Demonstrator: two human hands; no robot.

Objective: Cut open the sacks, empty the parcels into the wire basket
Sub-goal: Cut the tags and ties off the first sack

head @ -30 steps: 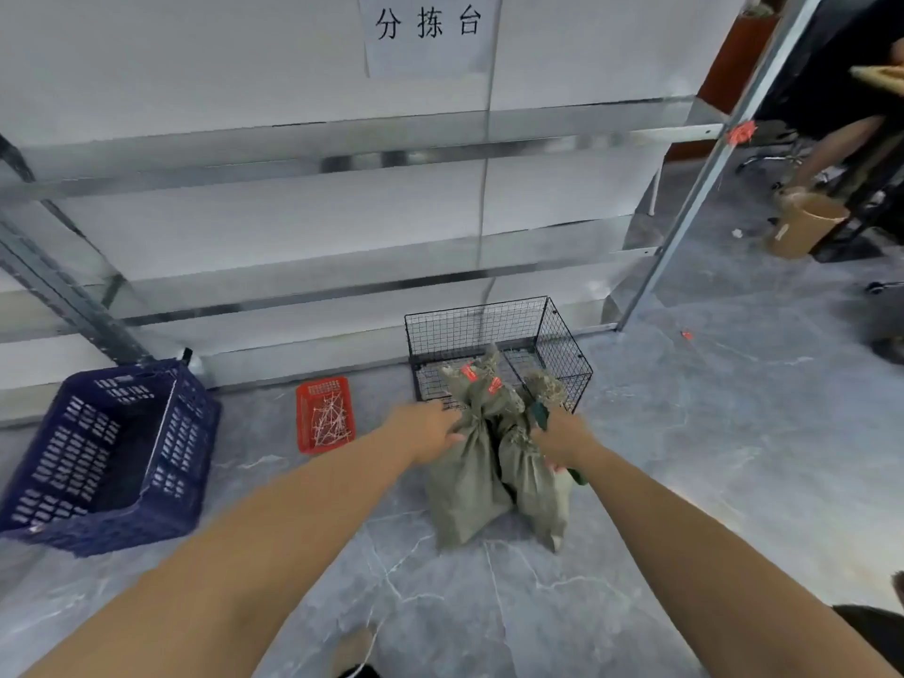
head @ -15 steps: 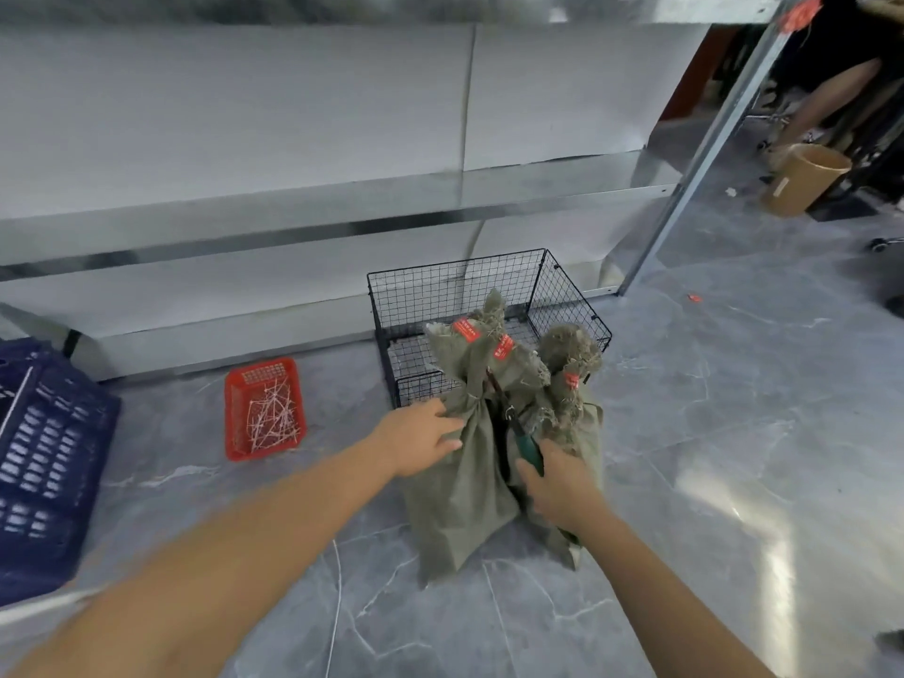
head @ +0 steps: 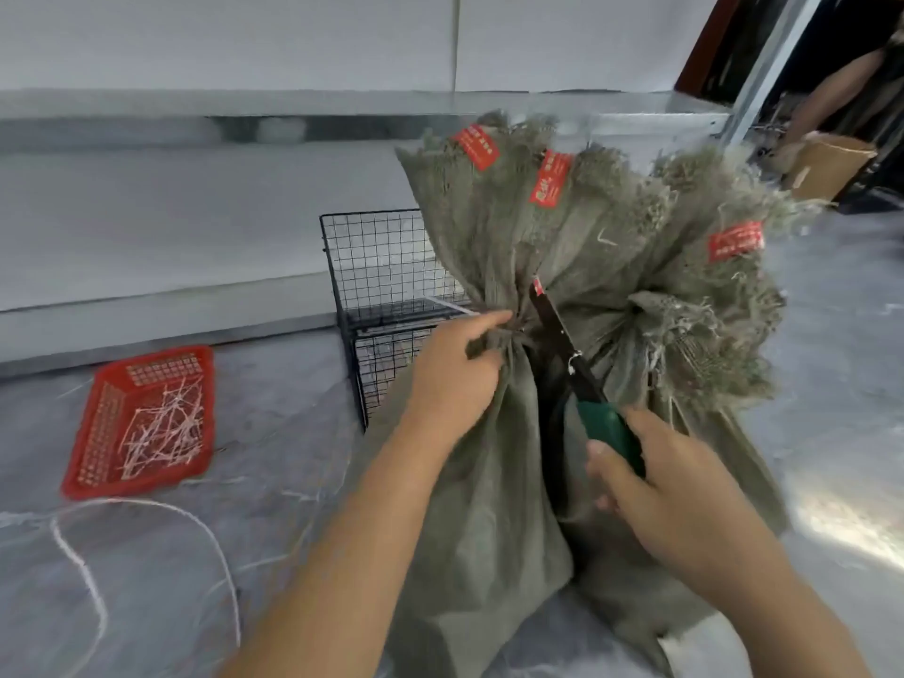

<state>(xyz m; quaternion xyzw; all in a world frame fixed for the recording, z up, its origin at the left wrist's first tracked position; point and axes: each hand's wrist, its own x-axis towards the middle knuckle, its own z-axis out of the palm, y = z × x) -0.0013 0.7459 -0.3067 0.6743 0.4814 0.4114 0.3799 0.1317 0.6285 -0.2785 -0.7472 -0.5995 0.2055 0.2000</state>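
Observation:
Two grey-green woven sacks stand on the floor, tied at the neck, with red labels near their frayed tops. The left sack [head: 484, 506] is in front, the right sack [head: 709, 296] beside it. My left hand [head: 455, 374] grips the tied neck of the left sack. My right hand [head: 655, 486] holds green-handled scissors [head: 572, 364], whose dark blades point up at that neck's tie. A black wire basket [head: 372, 266] stands just behind the sacks, partly hidden by them.
A red plastic tray [head: 142, 423] with several cut white ties lies on the floor at the left. A loose white cord [head: 83, 565] curls near it. A metal shelf runs along the back. A cardboard box [head: 826, 163] and another person's arm are at the far right.
The camera has come much closer and lower. My left hand has taken hold of the left sack's neck, and my right hand has raised the scissors up to the tie.

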